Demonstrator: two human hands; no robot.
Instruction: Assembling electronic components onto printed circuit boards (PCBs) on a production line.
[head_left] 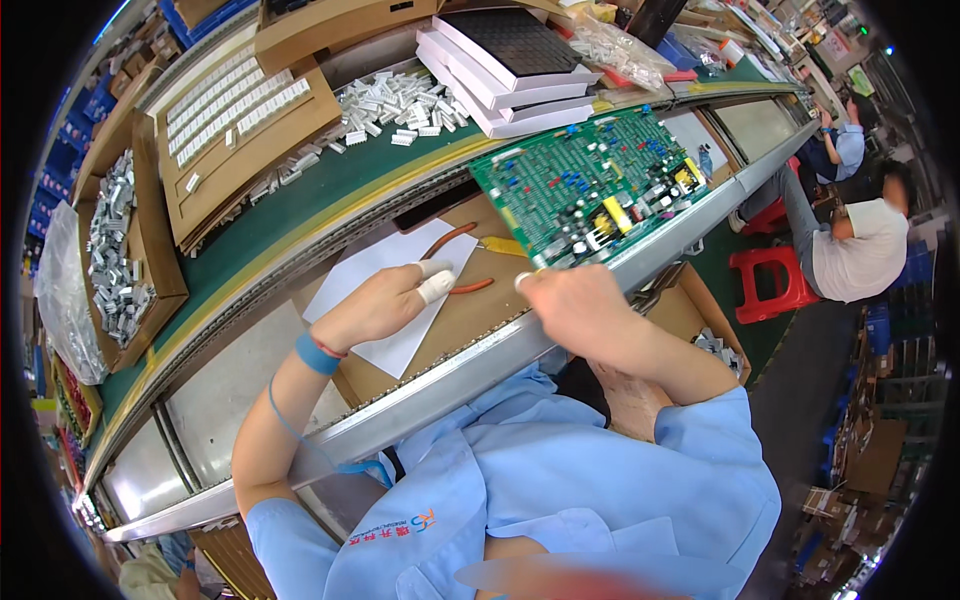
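Note:
A large green circuit board (590,180), crowded with components, lies tilted across the conveyor rails. At its near corner, my right hand (580,305) is closed, the thumb in a white finger cot and the other fingers curled. My left hand (380,305) is over a white paper sheet (390,262), with white cots on its fingertips. Orange-handled pliers (472,286) spread their handles from beneath those fingertips, which are closed at the hidden head. Just beyond them lies a yellow-handled tool (503,245), partly covered by the board. A blue wrist strap (317,354) circles my left wrist.
Loose white connectors (395,105) are heaped on the green bench beyond the rail. Cardboard boxes (150,265) of parts stand at left. White trays (510,95) are stacked behind the board. A metal rail (450,365) runs before me; people sit by red stools (765,285) at right.

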